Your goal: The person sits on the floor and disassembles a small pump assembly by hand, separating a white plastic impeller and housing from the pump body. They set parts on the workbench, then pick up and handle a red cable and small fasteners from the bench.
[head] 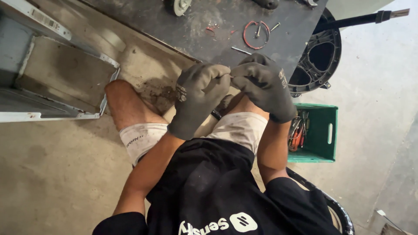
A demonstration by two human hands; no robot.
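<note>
Dark board (pixel 183 26) with red ring (pixel 256 35), probably screws (pixel 241 50).

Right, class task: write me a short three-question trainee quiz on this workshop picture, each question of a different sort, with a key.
1. True or false: both hands wear dark grey work gloves.
2. Which colour is the plastic crate holding tools: A red, B green, C blue?
3. Fill in: the thin red ring lies on the dark ___.

Key:
1. True: left hand and right hand are gloved, fingertips meeting.
2. B: green plastic crate.
3. Board: thin red ring on dark flat board.
</note>
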